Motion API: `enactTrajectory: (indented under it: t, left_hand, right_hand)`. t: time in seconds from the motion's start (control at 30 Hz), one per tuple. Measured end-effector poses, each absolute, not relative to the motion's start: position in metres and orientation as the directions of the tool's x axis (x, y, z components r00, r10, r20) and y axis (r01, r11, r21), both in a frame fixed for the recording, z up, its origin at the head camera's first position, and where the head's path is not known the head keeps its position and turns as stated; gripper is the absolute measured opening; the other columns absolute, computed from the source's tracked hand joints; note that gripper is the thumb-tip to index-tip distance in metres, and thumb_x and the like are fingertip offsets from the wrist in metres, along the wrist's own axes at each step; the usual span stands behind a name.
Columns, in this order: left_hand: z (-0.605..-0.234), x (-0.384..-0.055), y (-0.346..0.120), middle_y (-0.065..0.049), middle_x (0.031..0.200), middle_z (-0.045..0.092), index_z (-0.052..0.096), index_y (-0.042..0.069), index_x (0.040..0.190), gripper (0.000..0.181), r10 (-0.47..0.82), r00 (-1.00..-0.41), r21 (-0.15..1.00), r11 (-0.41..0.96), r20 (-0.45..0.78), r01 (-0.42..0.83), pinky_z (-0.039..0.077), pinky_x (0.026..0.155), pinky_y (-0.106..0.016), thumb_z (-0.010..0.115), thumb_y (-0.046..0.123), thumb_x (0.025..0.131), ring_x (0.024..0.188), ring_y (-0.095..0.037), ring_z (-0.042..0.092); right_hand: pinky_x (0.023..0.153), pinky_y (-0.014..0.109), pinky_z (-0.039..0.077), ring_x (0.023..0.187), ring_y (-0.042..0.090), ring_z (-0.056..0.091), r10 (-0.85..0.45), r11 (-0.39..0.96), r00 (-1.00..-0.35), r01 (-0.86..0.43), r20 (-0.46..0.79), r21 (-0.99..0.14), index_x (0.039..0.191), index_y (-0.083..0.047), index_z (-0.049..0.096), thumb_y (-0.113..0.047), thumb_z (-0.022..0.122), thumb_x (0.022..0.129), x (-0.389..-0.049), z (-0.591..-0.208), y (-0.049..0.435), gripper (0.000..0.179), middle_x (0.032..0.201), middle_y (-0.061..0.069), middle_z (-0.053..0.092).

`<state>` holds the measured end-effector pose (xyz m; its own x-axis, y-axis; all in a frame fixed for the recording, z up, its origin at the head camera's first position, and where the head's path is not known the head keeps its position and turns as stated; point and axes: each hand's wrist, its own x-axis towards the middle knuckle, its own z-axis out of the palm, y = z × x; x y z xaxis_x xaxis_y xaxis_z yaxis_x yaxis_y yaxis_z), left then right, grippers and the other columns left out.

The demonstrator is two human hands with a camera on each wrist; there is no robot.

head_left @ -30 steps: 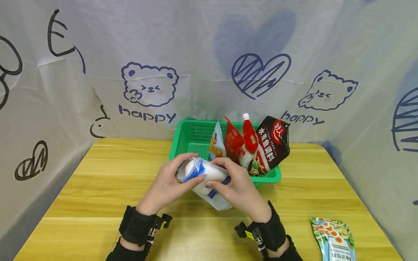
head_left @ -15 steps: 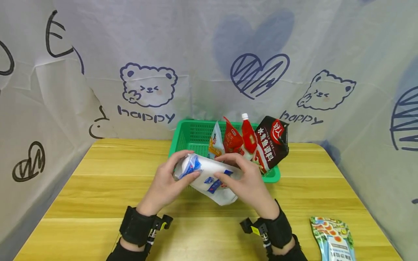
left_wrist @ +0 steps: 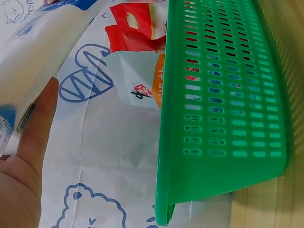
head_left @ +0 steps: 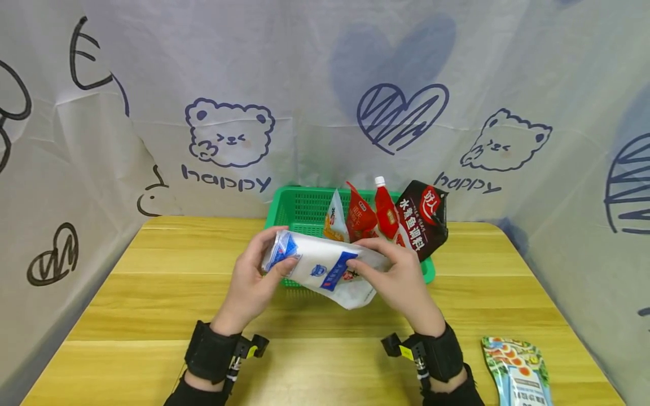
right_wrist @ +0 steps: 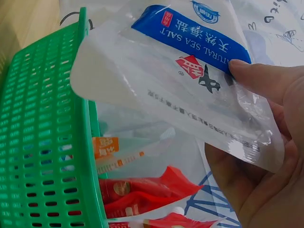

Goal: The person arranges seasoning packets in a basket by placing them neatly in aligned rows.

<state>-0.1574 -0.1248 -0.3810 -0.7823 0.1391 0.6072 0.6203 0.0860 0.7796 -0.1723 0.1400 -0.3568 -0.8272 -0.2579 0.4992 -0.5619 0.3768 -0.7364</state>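
Observation:
Between both hands a white and blue bag of sea salt (head_left: 315, 260) is held up in front of the basket, tilted with its right end lower. My left hand (head_left: 255, 285) grips its left end, thumb on the near face and fingers behind. At the other end my right hand (head_left: 402, 277) pinches the bag, its thumb by the blue label band. "Natural sea salt" shows upside down on the bag (right_wrist: 199, 52) in the right wrist view. A loose flap of the bag hangs below the hands. Behind it stands the green plastic basket (head_left: 276, 207), its near side partly covered.
Inside the basket, toward the right, stand a pale blue and orange packet (head_left: 335, 221), a red packet (head_left: 359, 217), a white-capped red pouch (head_left: 387, 215) and a black seasoning packet (head_left: 425, 217). A colourful packet (head_left: 518, 366) lies at the table's front right.
The salt bag has gone from a rolled bundle to a longer, flatter shape. My right hand has moved rightward and up, away from the left, which has shifted slightly left.

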Motion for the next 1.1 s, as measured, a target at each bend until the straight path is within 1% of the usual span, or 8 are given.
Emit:
enactTrajectory:
  t: [0.17,0.3,0.47,0.57,0.77,0.9,0.97,1.1]
  left_hand:
    - [-0.3810,-0.1576,-0.1256,-0.027,0.123,0.062,0.043,-0.012,0.144,0.053,0.147,-0.773,0.774,0.063,0.617,0.630,0.062,0.083,-0.031,0.065,-0.008,0.096,0.108,-0.009,0.067]
    - [-0.3816,-0.1577,-0.1259,-0.028,0.124,0.062,0.043,-0.011,0.144,0.053,0.155,-0.779,0.782,0.056,0.608,0.621,0.062,0.083,-0.031,0.066,-0.007,0.097,0.108,-0.009,0.067]
    - [-0.3813,-0.1570,-0.1267,-0.027,0.131,0.060,0.045,-0.008,0.144,0.056,0.171,-0.800,0.804,0.057,0.576,0.591,0.062,0.086,-0.031,0.069,-0.010,0.093,0.111,-0.010,0.066]
    - [-0.3807,-0.1565,-0.1282,-0.025,0.132,0.061,0.046,-0.007,0.143,0.058,0.180,-0.818,0.821,0.074,0.547,0.565,0.062,0.085,-0.031,0.071,-0.012,0.091,0.110,-0.012,0.066]
    - [-0.3792,-0.1572,-0.1297,-0.017,0.126,0.067,0.051,0.000,0.141,0.058,0.201,-0.851,0.834,0.186,0.485,0.519,0.061,0.083,-0.035,0.077,-0.004,0.090,0.106,-0.021,0.068]
    - [-0.3794,-0.1577,-0.1298,-0.012,0.122,0.068,0.055,0.007,0.140,0.057,0.228,-0.860,0.819,0.270,0.456,0.506,0.060,0.080,-0.036,0.081,0.003,0.090,0.103,-0.024,0.066]
    - [-0.3798,-0.1583,-0.1298,-0.009,0.123,0.068,0.058,0.011,0.138,0.055,0.244,-0.858,0.809,0.292,0.453,0.510,0.061,0.079,-0.036,0.082,0.006,0.089,0.103,-0.023,0.065]
    - [-0.3804,-0.1596,-0.1290,-0.005,0.125,0.068,0.065,0.014,0.129,0.046,0.283,-0.832,0.763,0.338,0.477,0.551,0.061,0.080,-0.034,0.085,0.011,0.087,0.105,-0.021,0.064]
  right_hand:
    - [0.071,0.034,0.064,0.087,0.022,0.076,-0.263,0.339,-0.841,-0.539,0.472,-0.771,0.113,-0.005,0.077,-0.006,0.085,0.086,-0.1710,-0.3560,0.1414,0.028,0.108,0.011,0.077]
    - [0.070,0.033,0.064,0.085,0.022,0.077,-0.265,0.328,-0.843,-0.535,0.468,-0.778,0.111,-0.004,0.078,-0.005,0.085,0.086,-0.1723,-0.3572,0.1418,0.026,0.106,0.013,0.078]
    - [0.069,0.035,0.064,0.084,0.025,0.078,-0.255,0.328,-0.835,-0.549,0.487,-0.769,0.108,-0.002,0.077,-0.005,0.083,0.088,-0.1732,-0.3584,0.1419,0.021,0.103,0.015,0.078]
    - [0.067,0.034,0.064,0.083,0.027,0.078,-0.244,0.321,-0.820,-0.572,0.518,-0.755,0.105,-0.001,0.077,-0.003,0.082,0.088,-0.1734,-0.3588,0.1418,0.018,0.101,0.017,0.078]
    - [0.068,0.035,0.064,0.085,0.030,0.078,-0.230,0.303,-0.783,-0.622,0.578,-0.722,0.102,0.000,0.076,0.003,0.081,0.086,-0.1741,-0.3590,0.1434,0.017,0.101,0.018,0.078]
    - [0.070,0.036,0.064,0.085,0.028,0.077,-0.230,0.320,-0.768,-0.640,0.598,-0.698,0.100,-0.001,0.077,0.004,0.082,0.085,-0.1744,-0.3587,0.1444,0.017,0.101,0.015,0.079]
    - [0.069,0.034,0.064,0.083,0.026,0.077,-0.247,0.339,-0.758,-0.651,0.604,-0.679,0.099,-0.002,0.077,0.004,0.083,0.084,-0.1744,-0.3582,0.1447,0.017,0.099,0.014,0.079]
    - [0.067,0.031,0.063,0.080,0.020,0.077,-0.303,0.376,-0.742,-0.670,0.598,-0.640,0.098,-0.004,0.078,0.002,0.084,0.084,-0.1738,-0.3561,0.1441,0.017,0.096,0.010,0.079]
